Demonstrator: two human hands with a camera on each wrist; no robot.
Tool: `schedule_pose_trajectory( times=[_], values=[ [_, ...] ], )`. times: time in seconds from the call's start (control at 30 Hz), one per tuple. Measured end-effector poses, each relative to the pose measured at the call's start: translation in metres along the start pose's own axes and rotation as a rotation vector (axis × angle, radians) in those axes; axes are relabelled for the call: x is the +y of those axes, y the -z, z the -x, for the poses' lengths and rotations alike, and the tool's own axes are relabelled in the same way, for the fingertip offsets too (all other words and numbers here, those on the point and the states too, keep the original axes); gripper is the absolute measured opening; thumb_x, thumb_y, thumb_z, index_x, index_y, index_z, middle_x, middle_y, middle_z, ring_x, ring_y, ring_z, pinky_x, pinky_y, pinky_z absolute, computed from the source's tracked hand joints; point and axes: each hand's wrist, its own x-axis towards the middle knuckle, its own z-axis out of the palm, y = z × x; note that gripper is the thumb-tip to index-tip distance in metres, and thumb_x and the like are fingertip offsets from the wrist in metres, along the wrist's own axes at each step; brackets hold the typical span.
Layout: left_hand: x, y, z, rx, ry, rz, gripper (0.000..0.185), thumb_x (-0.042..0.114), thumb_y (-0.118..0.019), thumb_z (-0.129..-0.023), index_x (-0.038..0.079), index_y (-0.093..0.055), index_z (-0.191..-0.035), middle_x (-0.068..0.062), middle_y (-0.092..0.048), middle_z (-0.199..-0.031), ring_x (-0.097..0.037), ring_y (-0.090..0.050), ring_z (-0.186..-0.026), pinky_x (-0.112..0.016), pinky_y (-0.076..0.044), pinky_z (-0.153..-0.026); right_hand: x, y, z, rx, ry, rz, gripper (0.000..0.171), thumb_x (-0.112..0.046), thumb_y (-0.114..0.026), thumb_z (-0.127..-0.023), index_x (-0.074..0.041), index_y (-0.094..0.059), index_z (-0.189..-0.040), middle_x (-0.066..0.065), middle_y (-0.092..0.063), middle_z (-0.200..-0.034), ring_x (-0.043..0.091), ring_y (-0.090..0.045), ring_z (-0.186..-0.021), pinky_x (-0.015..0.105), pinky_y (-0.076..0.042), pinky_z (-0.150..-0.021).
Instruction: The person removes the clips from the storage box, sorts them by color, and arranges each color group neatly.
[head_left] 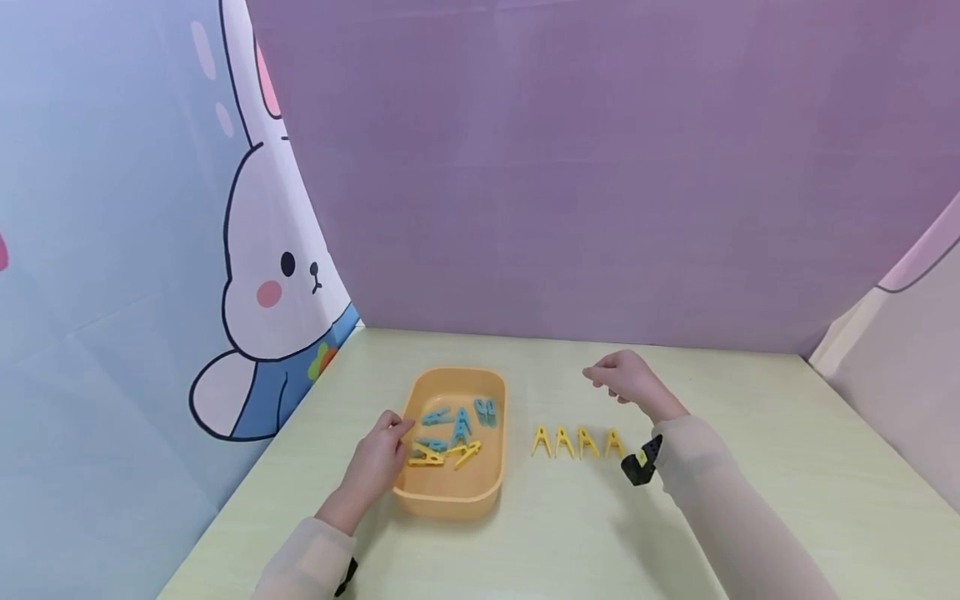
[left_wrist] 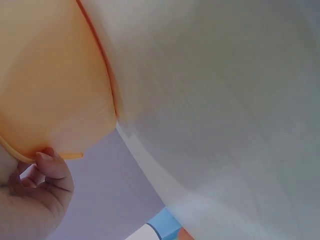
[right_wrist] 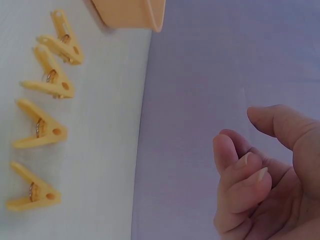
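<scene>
My left hand [head_left: 384, 454] pinches the left rim of an orange-yellow plastic basin [head_left: 450, 506] between thumb and fingers. In the left wrist view the thumb lies over the basin's lip. Inside are several blue clothespins [head_left: 461, 427] and a few yellow clothespins [head_left: 427, 457], lying loosely. To the basin's right, several yellow clothespins [head_left: 584, 437] stand in a row on the table, their legs spread towards me. Raised beyond the row's right end is my right hand [head_left: 628, 377]. Its fingers are loosely bent, with the thumb apart from them and nothing between.
The pale table [head_left: 570, 533] runs back to a purple cloth backdrop [head_left: 570, 183]. On the left hangs a light blue curtain with a printed rabbit [head_left: 277, 250]. A black wrist camera [head_left: 641, 463] on my right wrist hangs close to the row's right end.
</scene>
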Motion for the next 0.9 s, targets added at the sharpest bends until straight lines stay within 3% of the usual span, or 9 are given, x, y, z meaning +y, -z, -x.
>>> schedule_pose_trajectory(
  times=[0.53,0.77,0.9],
  values=[
    [0.002,0.0,0.002,0.02,-0.012,0.0,0.033,-0.008,-0.058,-0.08,-0.008,-0.061,-0.113,-0.003,-0.045,-0.092,-0.013,-0.046,-0.069,-0.023,-0.041,-0.054,-0.024,-0.006,-0.006,-0.009,0.041,-0.012,0.03,-0.026,-0.056,-0.091,0.0,-0.063,-0.102,0.007,-0.056,-0.082,0.017,-0.042,-0.059,0.029,-0.04,-0.052],
    [0.002,-0.001,0.001,-0.01,0.019,0.005,0.034,-0.007,-0.058,-0.082,-0.008,-0.059,-0.116,-0.003,-0.044,-0.093,-0.012,-0.046,-0.069,-0.022,-0.04,-0.054,-0.037,-0.009,-0.009,-0.013,0.063,-0.002,0.026,-0.025,-0.056,-0.09,-0.001,-0.066,-0.093,0.006,-0.051,-0.072,0.016,-0.04,-0.055,0.028,-0.038,-0.049],
    [0.002,-0.001,0.001,-0.014,0.012,0.009,0.034,-0.008,-0.057,-0.082,-0.008,-0.059,-0.116,-0.003,-0.044,-0.093,-0.012,-0.046,-0.069,-0.022,-0.04,-0.054,-0.044,-0.012,-0.01,-0.016,0.065,-0.01,0.025,-0.024,-0.057,-0.09,-0.001,-0.066,-0.089,0.006,-0.053,-0.076,0.015,-0.041,-0.054,0.029,-0.039,-0.049]
  ],
)
